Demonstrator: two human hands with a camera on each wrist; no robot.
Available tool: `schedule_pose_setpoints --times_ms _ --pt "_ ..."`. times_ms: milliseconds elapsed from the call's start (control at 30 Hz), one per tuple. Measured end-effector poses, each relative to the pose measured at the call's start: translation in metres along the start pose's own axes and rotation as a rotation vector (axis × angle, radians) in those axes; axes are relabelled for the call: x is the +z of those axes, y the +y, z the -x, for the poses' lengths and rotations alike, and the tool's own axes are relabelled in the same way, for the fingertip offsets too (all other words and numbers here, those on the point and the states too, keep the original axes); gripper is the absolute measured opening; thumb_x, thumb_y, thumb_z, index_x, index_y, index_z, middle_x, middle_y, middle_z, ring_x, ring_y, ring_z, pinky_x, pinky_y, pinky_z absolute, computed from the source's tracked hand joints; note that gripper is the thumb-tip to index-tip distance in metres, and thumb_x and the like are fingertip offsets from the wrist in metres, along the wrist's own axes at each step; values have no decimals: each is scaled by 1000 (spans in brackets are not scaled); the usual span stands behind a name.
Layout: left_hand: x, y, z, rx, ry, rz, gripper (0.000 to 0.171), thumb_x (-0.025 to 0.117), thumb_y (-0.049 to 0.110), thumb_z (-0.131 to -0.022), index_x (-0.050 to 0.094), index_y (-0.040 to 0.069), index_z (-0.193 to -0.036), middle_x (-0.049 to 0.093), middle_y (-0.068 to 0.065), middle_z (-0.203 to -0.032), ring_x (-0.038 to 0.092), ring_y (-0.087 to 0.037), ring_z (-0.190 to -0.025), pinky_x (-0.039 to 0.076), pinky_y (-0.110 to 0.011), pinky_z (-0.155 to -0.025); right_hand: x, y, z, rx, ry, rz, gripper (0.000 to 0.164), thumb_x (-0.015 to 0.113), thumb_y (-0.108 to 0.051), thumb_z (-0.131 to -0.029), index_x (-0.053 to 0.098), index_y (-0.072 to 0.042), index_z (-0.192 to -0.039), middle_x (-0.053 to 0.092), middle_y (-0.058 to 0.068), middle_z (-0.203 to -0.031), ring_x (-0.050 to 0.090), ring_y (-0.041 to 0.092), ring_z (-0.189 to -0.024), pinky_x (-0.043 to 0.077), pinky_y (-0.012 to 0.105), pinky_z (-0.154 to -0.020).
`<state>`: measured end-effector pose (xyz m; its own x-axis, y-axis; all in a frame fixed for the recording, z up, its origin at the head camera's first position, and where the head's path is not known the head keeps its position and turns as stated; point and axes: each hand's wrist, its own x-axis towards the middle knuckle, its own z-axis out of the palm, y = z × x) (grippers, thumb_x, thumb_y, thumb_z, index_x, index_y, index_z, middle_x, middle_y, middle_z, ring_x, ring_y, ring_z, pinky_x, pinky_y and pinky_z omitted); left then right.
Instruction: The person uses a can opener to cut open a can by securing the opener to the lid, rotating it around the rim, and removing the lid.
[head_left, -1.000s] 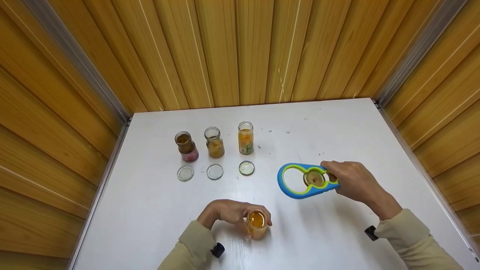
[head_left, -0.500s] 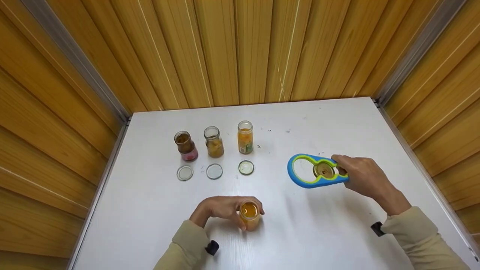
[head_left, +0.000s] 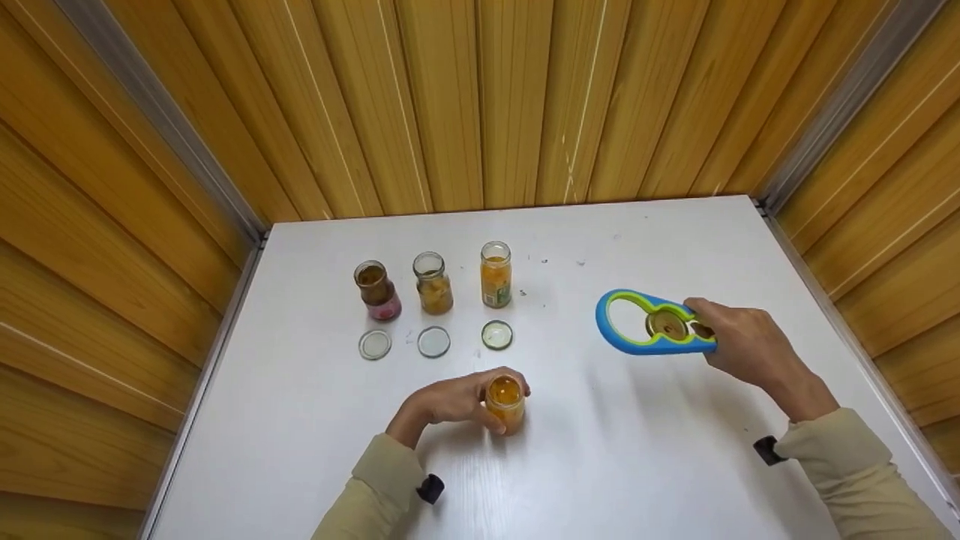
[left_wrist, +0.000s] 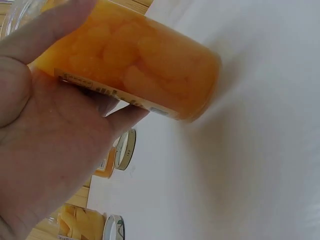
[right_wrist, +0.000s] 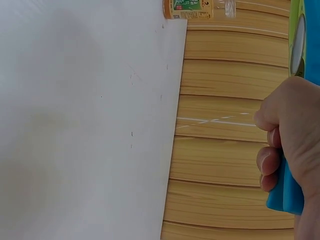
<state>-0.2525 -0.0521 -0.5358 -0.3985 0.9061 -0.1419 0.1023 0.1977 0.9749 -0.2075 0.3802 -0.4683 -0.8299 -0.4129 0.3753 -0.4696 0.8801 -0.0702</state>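
Observation:
My left hand point(head_left: 454, 399) grips an uncovered glass jar point(head_left: 508, 417) of orange fruit pieces, thumb and fingers around its side. In the left wrist view, the jar point(left_wrist: 150, 60) shows a paper label partly covered by the hand; whether its base touches the table I cannot tell. My right hand point(head_left: 750, 349) holds the handle of a blue and green jar opener point(head_left: 621, 345) above the table. Caught in the opener's smaller opening is a gold lid point(head_left: 667, 325). From the right wrist, curled fingers wrap the blue handle point(right_wrist: 287, 192).
Behind the left hand stand a dark-filled jar point(head_left: 381, 296), a jar with pale yellow pieces point(head_left: 433, 289) and a labelled orange jar point(head_left: 496, 281), all lidless. Before them lie three lids: left point(head_left: 375, 344), middle point(head_left: 433, 342) and right point(head_left: 496, 335). Wooden panels point(head_left: 510, 105) surround the white table point(head_left: 337, 450).
The left hand has carried the jar away from me, closer to the row of lids. My right hand has shifted rightward and farther out, with the opener and gold lid still together.

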Motion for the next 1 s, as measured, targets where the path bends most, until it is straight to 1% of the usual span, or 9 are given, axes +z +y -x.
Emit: schedule_pose_setpoints --times_ms 167,300,433,600,733,833,1000 --pt "-1 2 -14 5 119 -3 58 76 2 -74 50 26 -120 52 4 -121 47 -14 -113 31 -38 -101 -1 7 0 7 5 2 70 82 6 -53 52 -6 -116 67 13 -89 64 27 -66 53 40 -56" --pt "-2 3 -27 -44 209 -38 62 79 13 -74 47 34 -123 54 9 -118 48 -11 -111 31 -38 -101 -1 12 1 5 20 9 68 80 7 -54 53 -7 -114 67 12 -86 64 24 -62 52 37 -52" --pt "-2 6 -41 -80 273 -77 66 80 21 -73 45 38 -125 54 12 -116 47 -8 -112 30 -37 -102 -1 14 1 20 7 6 69 80 8 -54 52 -7 -115 67 12 -87 64 25 -63 52 38 -53" --pt "-3 9 -56 -77 317 -101 67 79 22 -74 42 38 -128 54 12 -115 49 -8 -110 31 -37 -101 -2 16 2 51 2 5 68 80 7 -55 53 -8 -116 67 12 -89 64 25 -64 53 40 -55" --pt "-2 6 -67 -70 317 -74 66 79 19 -75 42 37 -128 54 12 -115 49 -7 -110 31 -36 -102 0 17 5 70 -11 17 67 79 5 -56 53 -9 -116 68 12 -90 64 24 -64 53 37 -54" --pt "-1 5 -74 -75 329 -69 68 78 19 -75 41 38 -129 54 14 -115 48 -6 -111 30 -36 -103 2 17 7 82 -25 15 67 79 4 -56 52 -9 -117 67 14 -91 64 25 -64 52 38 -54" --pt "-4 7 -86 -96 384 -85 72 78 23 -76 38 36 -134 53 15 -117 47 -6 -113 29 -37 -104 0 19 6 109 -27 13 70 80 4 -56 52 -8 -119 67 16 -95 64 28 -66 53 42 -57"
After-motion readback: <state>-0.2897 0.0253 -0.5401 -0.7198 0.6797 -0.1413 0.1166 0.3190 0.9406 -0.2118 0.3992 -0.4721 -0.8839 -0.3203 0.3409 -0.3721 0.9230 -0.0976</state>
